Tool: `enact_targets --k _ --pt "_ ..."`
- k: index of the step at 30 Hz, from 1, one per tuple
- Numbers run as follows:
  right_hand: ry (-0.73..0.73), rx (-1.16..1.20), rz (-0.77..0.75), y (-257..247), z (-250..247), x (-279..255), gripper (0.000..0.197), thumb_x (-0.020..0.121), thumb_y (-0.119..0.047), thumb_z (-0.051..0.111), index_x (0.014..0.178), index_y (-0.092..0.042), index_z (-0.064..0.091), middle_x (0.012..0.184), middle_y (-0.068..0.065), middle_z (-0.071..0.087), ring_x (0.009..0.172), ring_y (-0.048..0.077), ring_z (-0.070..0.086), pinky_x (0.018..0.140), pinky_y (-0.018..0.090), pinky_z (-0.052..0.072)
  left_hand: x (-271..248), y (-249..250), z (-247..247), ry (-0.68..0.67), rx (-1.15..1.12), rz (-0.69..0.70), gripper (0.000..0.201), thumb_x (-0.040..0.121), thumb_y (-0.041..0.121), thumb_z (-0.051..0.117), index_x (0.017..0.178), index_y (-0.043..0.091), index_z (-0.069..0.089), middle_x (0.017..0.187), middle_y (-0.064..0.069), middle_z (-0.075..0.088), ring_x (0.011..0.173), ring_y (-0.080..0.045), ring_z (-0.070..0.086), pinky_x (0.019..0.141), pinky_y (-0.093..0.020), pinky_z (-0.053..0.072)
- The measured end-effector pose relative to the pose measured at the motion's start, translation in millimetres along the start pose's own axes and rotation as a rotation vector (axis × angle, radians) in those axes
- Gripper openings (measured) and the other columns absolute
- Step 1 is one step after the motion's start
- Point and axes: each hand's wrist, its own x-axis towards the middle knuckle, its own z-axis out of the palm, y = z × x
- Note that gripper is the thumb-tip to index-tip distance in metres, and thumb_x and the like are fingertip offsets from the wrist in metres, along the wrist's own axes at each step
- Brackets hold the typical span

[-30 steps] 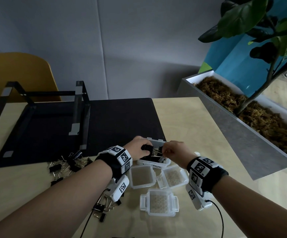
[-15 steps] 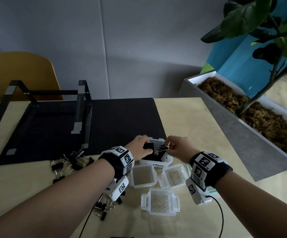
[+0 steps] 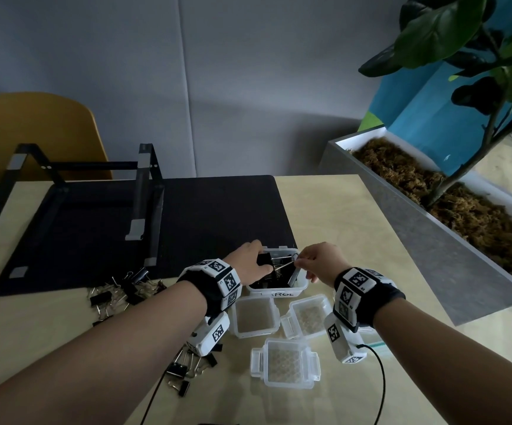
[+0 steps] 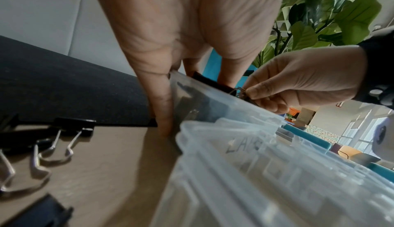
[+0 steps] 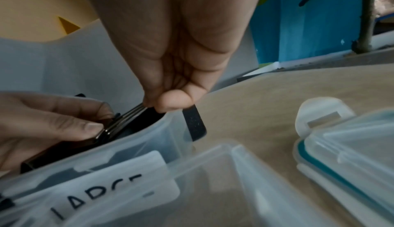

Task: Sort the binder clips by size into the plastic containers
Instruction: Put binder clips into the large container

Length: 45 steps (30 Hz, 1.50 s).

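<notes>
A clear container labelled LARGE [image 3: 274, 292] stands at the corner of the black mat, with black clips inside. Over its open top my left hand [image 3: 259, 262] grips the black body of a large binder clip [image 3: 264, 259]. My right hand [image 3: 302, 264] pinches that clip's wire handles [image 3: 283, 265]. The left wrist view shows the clip [image 4: 213, 83] at the container's rim [image 4: 224, 109], between my left hand [image 4: 192, 72] and right hand [image 4: 255, 92]. In the right wrist view my right hand [image 5: 157, 104] pinches the handles [image 5: 121, 119] beside the left hand's fingers [image 5: 91, 122].
Three smaller clear containers [image 3: 255, 315] [image 3: 308, 315] [image 3: 285, 366] sit in front of the LARGE one. Loose black clips lie to the left [image 3: 120, 294] and under my left forearm [image 3: 184, 369]. A black stand [image 3: 144, 191] is on the mat [image 3: 218, 216]. A planter [image 3: 432, 240] borders the right.
Both hands have stayed at the LARGE container with the same clip. The right hand has drawn slightly away to the right, so the wire handles now show stretched between the hands.
</notes>
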Motion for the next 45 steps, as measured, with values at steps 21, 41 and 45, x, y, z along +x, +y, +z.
enact_targets --k 21,41,45 --pt "-0.002 0.156 0.096 -8.2 -6.1 9.0 0.018 0.084 0.001 0.059 0.068 -0.006 0.061 0.057 0.012 0.061 0.047 0.019 0.06 0.06 0.035 0.061 -15.3 -6.2 -2.3 0.093 0.039 0.167 0.064 0.081 0.04 0.066 0.138 0.03 0.039 0.139 0.007 0.038 0.12 -0.018 0.05 0.099 -0.035 0.046" --pt "0.034 -0.194 0.008 -8.0 10.3 5.4 0.016 0.088 -0.012 0.059 0.081 -0.012 0.044 0.085 0.007 0.053 0.074 0.023 0.049 0.052 0.025 0.036 -17.4 -21.4 0.1 0.021 -0.027 0.09 0.049 0.086 0.05 0.057 0.132 0.036 0.051 0.149 0.005 0.031 0.133 -0.016 0.038 0.109 -0.033 0.035" --pt "-0.001 -0.14 -0.017 -6.2 3.8 1.3 0.014 0.091 -0.014 0.057 0.078 -0.015 0.051 0.075 0.006 0.057 0.05 0.016 0.052 0.048 0.023 0.044 -21.1 -21.4 -2.6 -0.051 0.006 0.104 0.059 0.085 0.05 0.059 0.139 0.033 0.042 0.154 0.002 0.019 0.141 -0.019 0.027 0.113 -0.033 0.028"
